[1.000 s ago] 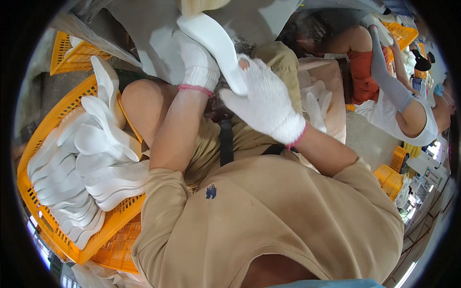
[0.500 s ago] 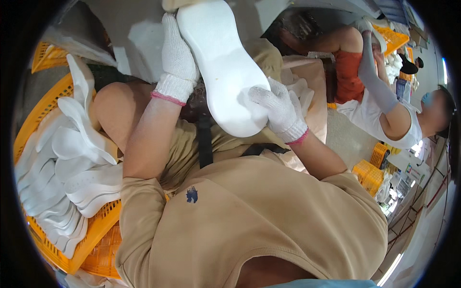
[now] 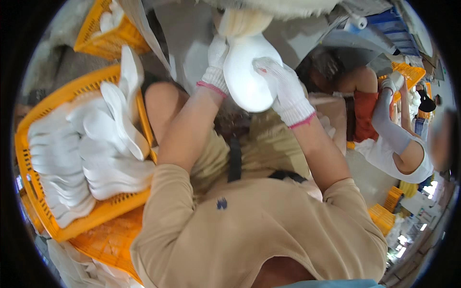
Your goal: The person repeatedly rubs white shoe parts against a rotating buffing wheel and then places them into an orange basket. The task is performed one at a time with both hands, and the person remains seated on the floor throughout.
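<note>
At 9 o'clock your crate (image 3: 36, 192) brims with soles. At 12 o'clock, both gloved hands, left (image 3: 216, 62) and right (image 3: 281, 89), pinch 1 sole (image 3: 245, 72) against a wheel (image 3: 269, 6); it could snatch your fingers.

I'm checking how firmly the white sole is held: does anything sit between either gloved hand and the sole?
Nothing visible does. The left hand presses its gloved fingers straight onto the left edge of the white sole, and the right hand wraps its right edge. Only the white knit gloves lie between skin and sole.
</note>
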`<state>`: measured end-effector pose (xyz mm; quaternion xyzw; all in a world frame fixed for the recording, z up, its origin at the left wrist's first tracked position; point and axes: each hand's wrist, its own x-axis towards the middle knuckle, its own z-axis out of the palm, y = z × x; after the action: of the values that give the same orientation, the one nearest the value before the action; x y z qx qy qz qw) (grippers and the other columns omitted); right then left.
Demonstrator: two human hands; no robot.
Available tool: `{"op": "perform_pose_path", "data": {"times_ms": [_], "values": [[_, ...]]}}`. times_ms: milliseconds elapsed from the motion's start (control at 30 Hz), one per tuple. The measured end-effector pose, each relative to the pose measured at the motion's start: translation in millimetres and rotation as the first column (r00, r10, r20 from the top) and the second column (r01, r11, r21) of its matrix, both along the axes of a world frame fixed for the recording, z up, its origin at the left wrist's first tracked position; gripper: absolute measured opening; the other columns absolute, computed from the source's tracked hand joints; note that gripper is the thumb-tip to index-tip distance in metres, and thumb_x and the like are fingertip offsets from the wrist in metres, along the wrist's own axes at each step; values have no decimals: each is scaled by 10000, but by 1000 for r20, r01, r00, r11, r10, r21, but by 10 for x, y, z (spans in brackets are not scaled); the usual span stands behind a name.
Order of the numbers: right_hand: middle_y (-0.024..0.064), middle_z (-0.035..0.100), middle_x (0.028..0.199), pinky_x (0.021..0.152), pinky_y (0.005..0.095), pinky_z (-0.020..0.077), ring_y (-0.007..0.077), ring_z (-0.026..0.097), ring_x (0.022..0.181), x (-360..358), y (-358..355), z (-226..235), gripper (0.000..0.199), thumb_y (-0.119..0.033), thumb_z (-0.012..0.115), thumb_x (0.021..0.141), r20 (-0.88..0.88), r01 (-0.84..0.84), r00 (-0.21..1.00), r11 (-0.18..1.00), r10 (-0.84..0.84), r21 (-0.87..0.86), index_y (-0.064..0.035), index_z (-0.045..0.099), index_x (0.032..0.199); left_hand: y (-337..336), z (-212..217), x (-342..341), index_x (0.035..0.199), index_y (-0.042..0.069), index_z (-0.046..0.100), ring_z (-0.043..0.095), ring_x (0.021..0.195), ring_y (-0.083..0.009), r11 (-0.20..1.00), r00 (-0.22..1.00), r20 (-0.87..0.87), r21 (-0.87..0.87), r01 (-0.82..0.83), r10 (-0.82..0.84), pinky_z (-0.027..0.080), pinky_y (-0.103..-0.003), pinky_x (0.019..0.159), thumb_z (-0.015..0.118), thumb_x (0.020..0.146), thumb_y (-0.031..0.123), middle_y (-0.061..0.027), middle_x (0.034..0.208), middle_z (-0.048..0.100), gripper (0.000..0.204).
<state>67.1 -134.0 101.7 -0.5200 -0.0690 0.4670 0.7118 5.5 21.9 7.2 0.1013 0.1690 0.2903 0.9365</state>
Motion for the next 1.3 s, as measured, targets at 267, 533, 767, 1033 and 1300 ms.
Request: {"op": "perform_pose_path", "data": {"times_ms": [267, 533, 767, 1033, 1300], "values": [[121, 760, 1069, 850, 335, 605, 204, 735, 939, 3, -147, -139, 290, -76, 766, 888, -14, -73, 997, 989, 72, -127, 33, 718, 1152, -296, 264, -351, 1360, 5, 580, 683, 1099, -293, 981, 944, -324, 194, 3, 61, 570, -423, 973, 506, 1078, 533, -157, 1247, 689, 603], [96, 773, 986, 745, 324, 612, 177, 738, 816, -146, 136, 271, 366, -150, 865, 794, 361, -197, 907, 976, 216, -90, 30, 745, 1089, -236, 162, -569, 1393, -10, 564, 645, 1177, -300, 945, 968, -130, 278, -174, 216, 522, -407, 1060, 489, 1100, 446, -171, 1290, 671, 547], [134, 778, 1040, 790, 337, 589, 151, 731, 917, -152, 122, 449, 432, -216, 850, 798, 519, -226, 752, 899, 406, -375, 59, 732, 1109, -347, 454, -618, 1470, 18, 504, 620, 1251, -362, 998, 998, -52, -69, 15, -19, 479, -445, 1124, 422, 1086, 584, -197, 1418, 612, 690], [70, 767, 990, 779, 321, 581, 137, 711, 853, -12, 206, 280, 414, -155, 880, 779, 297, -231, 897, 921, 327, -314, 25, 738, 1124, -98, 434, -510, 1458, -12, 480, 634, 1234, -360, 997, 992, -125, -80, 4, -14, 510, -466, 1089, 437, 1115, 427, -197, 1386, 611, 559], [75, 760, 1025, 837, 303, 565, 118, 689, 891, -40, -273, 283, 413, -184, 857, 810, 292, -327, 868, 905, 401, -271, 28, 724, 1139, -559, 390, -572, 1476, 7, 498, 593, 1296, -289, 997, 977, -200, 33, -63, 68, 491, -422, 1109, 407, 1121, 501, -115, 1429, 609, 615]]}}
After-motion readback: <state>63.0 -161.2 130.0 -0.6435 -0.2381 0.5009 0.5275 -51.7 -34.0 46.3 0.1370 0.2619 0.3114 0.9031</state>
